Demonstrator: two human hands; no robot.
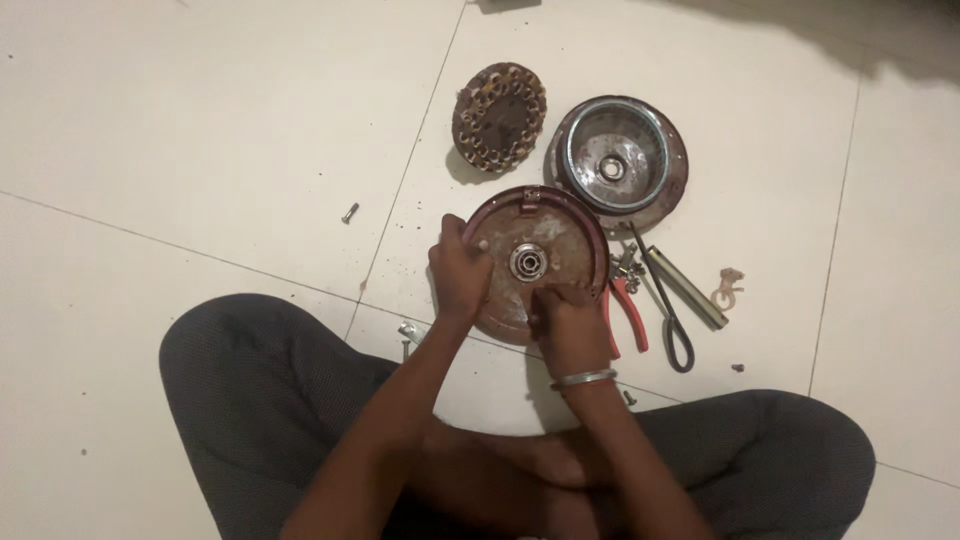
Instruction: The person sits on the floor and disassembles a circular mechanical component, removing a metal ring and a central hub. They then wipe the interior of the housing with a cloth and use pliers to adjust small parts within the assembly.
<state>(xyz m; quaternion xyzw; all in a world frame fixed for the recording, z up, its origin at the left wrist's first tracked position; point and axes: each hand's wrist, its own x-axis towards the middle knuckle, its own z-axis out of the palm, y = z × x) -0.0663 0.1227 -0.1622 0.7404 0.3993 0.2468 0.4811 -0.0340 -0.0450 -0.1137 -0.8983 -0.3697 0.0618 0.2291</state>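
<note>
A round reddish-brown motor cover (560, 232) with a steel bearing (527, 263) at its centre lies on the white tiled floor. My left hand (458, 275) grips its left rim, fingers curled over the edge. On the cover's lower right part rests my right hand (568, 322), fingers closed and pressing down near the bearing; a metal bangle (584, 379) circles that wrist.
Behind the cover lie a copper-wound stator (499, 116) and a second bowl-shaped metal housing (620, 155). Red-handled pliers (628, 312), a metal rod (686, 288), a black-handled tool (674, 330) and small parts lie to the right. A loose bolt (349, 212) sits left. My crossed legs are in front.
</note>
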